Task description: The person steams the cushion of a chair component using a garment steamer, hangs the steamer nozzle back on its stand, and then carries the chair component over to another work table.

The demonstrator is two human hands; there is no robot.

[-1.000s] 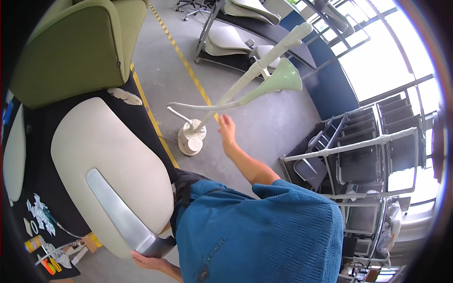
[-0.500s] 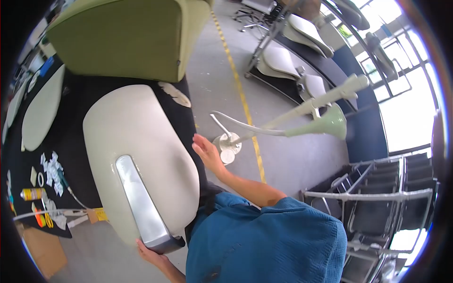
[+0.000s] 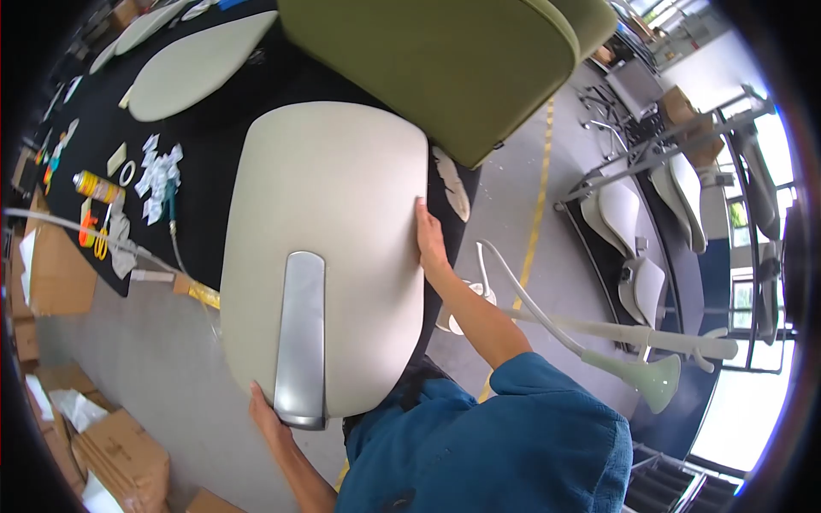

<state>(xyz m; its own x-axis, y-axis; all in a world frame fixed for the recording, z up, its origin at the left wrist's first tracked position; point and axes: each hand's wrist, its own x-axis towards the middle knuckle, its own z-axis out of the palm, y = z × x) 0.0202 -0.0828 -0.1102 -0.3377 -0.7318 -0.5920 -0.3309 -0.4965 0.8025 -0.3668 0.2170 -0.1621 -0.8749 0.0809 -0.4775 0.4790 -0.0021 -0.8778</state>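
Note:
A cream upholstered chair shell (image 3: 351,188) with rounded corners lies in front of me, its far part over a black-covered table (image 3: 192,239). A silver metal bar (image 3: 301,342) runs down the lower middle of the shell to its near edge. At the lower left corner, my left hand (image 3: 269,415) grips the shell's edge beside the end of the bar, its fingers partly hidden underneath. My right hand (image 3: 430,235) holds the shell's right edge, fingers pressed along the side.
Behind the shell stands a green upholstered chair (image 3: 428,68). Left on the table are another cream panel (image 3: 201,68), paper scraps (image 3: 158,179) and a spray can (image 3: 97,186). A pale green funnel-shaped hood (image 3: 650,380) is at right. Cardboard boxes (image 3: 124,453) sit lower left.
My right hand has gone from open beside the shell to its right edge. The view has swung, and the shell now appears more upright. My left hand keeps its hold.

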